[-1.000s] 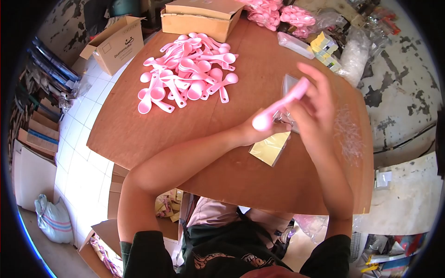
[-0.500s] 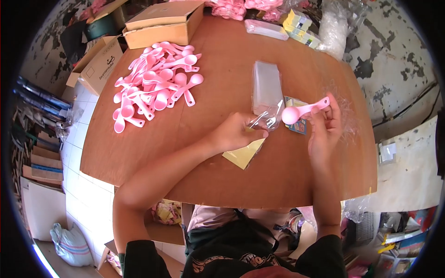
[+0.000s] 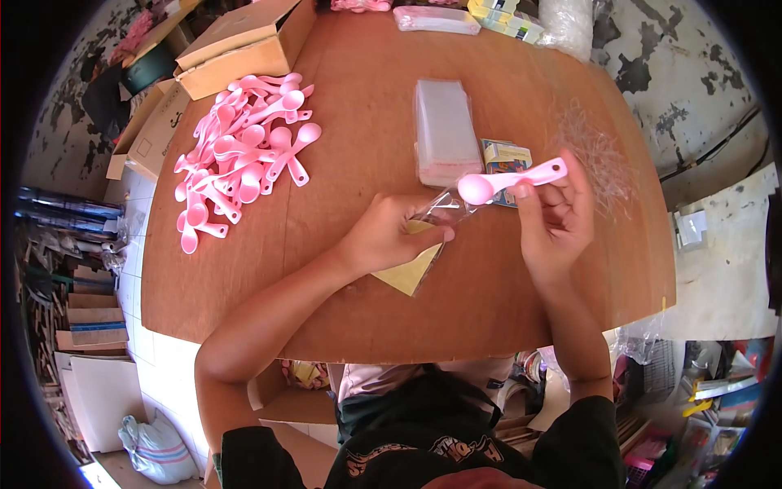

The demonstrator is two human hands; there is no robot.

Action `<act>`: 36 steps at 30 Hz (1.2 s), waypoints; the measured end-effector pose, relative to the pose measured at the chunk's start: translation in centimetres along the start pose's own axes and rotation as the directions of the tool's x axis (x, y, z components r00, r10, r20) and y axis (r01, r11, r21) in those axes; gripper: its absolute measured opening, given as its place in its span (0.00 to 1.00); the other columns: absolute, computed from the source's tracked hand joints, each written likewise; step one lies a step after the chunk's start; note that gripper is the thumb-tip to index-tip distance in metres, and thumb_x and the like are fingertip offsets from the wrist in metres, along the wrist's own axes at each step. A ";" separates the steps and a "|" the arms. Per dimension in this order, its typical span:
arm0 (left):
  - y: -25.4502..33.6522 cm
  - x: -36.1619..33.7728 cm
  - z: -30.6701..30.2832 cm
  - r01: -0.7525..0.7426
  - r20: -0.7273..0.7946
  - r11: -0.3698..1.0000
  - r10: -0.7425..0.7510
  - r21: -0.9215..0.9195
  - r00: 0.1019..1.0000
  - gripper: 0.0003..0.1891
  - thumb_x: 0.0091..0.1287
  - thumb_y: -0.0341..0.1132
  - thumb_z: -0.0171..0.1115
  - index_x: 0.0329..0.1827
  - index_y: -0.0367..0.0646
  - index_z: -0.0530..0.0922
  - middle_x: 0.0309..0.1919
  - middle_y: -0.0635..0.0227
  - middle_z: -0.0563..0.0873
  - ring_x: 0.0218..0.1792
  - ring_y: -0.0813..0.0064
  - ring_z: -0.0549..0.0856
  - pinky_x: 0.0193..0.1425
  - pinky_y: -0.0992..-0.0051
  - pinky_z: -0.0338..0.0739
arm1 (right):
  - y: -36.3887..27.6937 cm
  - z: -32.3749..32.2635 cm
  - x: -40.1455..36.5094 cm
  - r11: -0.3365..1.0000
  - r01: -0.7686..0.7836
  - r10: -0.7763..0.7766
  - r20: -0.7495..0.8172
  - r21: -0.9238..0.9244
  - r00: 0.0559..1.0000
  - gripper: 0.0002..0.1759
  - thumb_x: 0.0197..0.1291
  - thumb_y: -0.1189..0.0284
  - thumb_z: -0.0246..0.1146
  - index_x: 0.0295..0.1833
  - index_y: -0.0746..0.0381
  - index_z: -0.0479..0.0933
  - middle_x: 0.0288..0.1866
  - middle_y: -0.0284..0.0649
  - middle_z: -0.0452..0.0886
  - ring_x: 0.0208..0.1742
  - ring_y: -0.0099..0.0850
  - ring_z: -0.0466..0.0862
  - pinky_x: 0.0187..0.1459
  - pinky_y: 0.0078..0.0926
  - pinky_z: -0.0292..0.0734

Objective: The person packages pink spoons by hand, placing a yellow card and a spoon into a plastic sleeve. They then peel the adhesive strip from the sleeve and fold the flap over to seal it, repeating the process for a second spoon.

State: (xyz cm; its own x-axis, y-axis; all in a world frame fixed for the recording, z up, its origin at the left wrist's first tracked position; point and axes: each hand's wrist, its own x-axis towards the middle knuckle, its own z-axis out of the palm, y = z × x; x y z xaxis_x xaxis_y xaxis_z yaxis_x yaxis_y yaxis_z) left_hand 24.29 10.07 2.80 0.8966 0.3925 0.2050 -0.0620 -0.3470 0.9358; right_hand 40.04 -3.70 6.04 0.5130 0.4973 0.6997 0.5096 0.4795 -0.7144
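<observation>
My right hand [image 3: 558, 216] is closed on the handle of a pink measuring spoon [image 3: 476, 189], its bowl pointing left. That bowl is right at the mouth of a clear plastic bag [image 3: 450, 213], which my left hand [image 3: 395, 234] pinches. A yellow card [image 3: 409, 273] shows inside the bag below my left hand. Behind the bag lies a stack of clear bags [image 3: 444, 134]. Small printed cards [image 3: 507, 153] lie beside that stack, partly hidden by the spoon. A heap of pink spoons [image 3: 244, 147] covers the left part of the table.
A cardboard box [image 3: 236, 53] stands at the table's back left. Along the back edge lie a pack of plastic bags [image 3: 437, 20] and yellow-white packs [image 3: 505, 20]. Thin plastic scraps [image 3: 599, 159] lie at the right. The wooden table's [image 3: 342, 322] front edge is close to my body.
The spoon has moved left relative to the bag, so its bowl now overlaps the bag's opening. The whole view has shifted slightly.
</observation>
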 end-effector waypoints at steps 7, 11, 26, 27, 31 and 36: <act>-0.1 -0.5 -0.2 -0.046 0.033 0.998 0.047 -0.049 0.998 0.14 0.61 0.34 0.70 0.46 0.37 0.84 0.35 0.61 0.89 0.35 0.78 0.86 0.42 0.74 0.80 | -0.1 0.6 -0.4 0.998 -0.061 0.064 0.127 -0.030 0.990 0.27 0.61 0.85 0.62 0.66 0.72 0.65 0.46 0.42 0.79 0.47 0.26 0.83 0.46 0.21 0.80; -0.1 -0.5 -0.4 -0.035 0.050 0.999 0.036 -0.018 0.998 0.14 0.62 0.37 0.70 0.45 0.37 0.84 0.31 0.61 0.88 0.30 0.82 0.83 0.36 0.74 0.78 | 0.3 0.9 -0.8 0.987 -0.150 0.139 0.180 0.049 0.974 0.27 0.61 0.84 0.62 0.66 0.70 0.67 0.45 0.39 0.80 0.45 0.24 0.83 0.45 0.21 0.79; 0.0 -0.8 -0.6 0.063 0.178 0.978 -0.028 -0.197 0.984 0.18 0.73 0.45 0.57 0.47 0.37 0.82 0.31 0.65 0.86 0.32 0.85 0.78 0.37 0.75 0.75 | -0.2 1.4 -0.9 0.983 -0.185 0.182 0.111 0.013 0.977 0.19 0.60 0.84 0.64 0.57 0.68 0.69 0.41 0.41 0.83 0.39 0.23 0.83 0.40 0.20 0.79; 0.0 -0.7 -0.7 0.068 0.169 0.987 -0.044 -0.143 0.985 0.20 0.75 0.47 0.52 0.47 0.37 0.81 0.30 0.64 0.85 0.32 0.83 0.78 0.39 0.74 0.75 | -0.2 1.4 -0.9 0.983 -0.186 0.183 0.110 0.013 0.977 0.19 0.60 0.84 0.64 0.57 0.68 0.69 0.41 0.41 0.83 0.39 0.23 0.83 0.40 0.20 0.79; 0.1 -0.8 -0.4 0.053 0.138 0.993 -0.038 -0.105 0.990 0.24 0.77 0.50 0.46 0.45 0.37 0.81 0.27 0.65 0.83 0.30 0.80 0.78 0.38 0.73 0.75 | -0.1 1.2 -0.7 0.950 -0.298 0.284 0.138 0.095 0.949 0.15 0.61 0.84 0.63 0.53 0.68 0.71 0.39 0.41 0.83 0.39 0.23 0.83 0.39 0.20 0.81; 0.0 -0.7 -0.3 0.018 0.108 0.996 -0.008 -0.091 0.994 0.23 0.78 0.49 0.45 0.42 0.36 0.80 0.25 0.64 0.82 0.29 0.77 0.78 0.36 0.72 0.75 | 0.1 1.3 -0.8 0.909 -0.383 0.355 0.173 0.164 0.919 0.11 0.62 0.83 0.63 0.49 0.68 0.73 0.39 0.40 0.82 0.38 0.22 0.83 0.38 0.20 0.82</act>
State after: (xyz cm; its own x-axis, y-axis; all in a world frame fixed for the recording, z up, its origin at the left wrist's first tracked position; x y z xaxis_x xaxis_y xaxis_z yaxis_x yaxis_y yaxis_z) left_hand 23.50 10.05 2.72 0.9393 0.3008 0.1651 -0.0855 -0.2608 0.9616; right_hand 38.80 -3.15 5.35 0.5325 0.7525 0.3875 0.1540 0.3641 -0.9186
